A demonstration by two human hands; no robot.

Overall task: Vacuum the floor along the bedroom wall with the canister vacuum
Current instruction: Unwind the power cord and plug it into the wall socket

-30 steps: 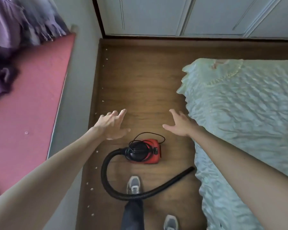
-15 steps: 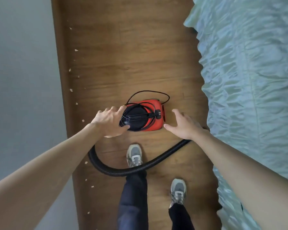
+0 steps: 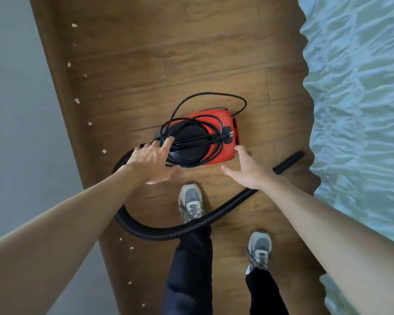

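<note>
A small red and black canister vacuum (image 3: 221, 135) sits on the wooden floor (image 3: 191, 60) with its black power cord (image 3: 210, 96) wound loosely over its top. Its black ribbed hose (image 3: 191, 226) loops from the left side round in front of my feet, its end lying near the bed. My left hand (image 3: 149, 161) rests with spread fingers on the canister's black left end. My right hand (image 3: 248, 169) hovers open just beside the red right corner, holding nothing.
A grey wall (image 3: 21, 110) with a brown skirting board runs along the left. Several small white scraps (image 3: 77, 100) lie on the floor beside it. A bed with a pale rumpled cover (image 3: 359, 98) fills the right. My two feet in grey shoes (image 3: 191, 203) stand behind the vacuum.
The view has dropped towards the floor and closer to the vacuum. Both hands have come down to the canister, the left now touching its black end.
</note>
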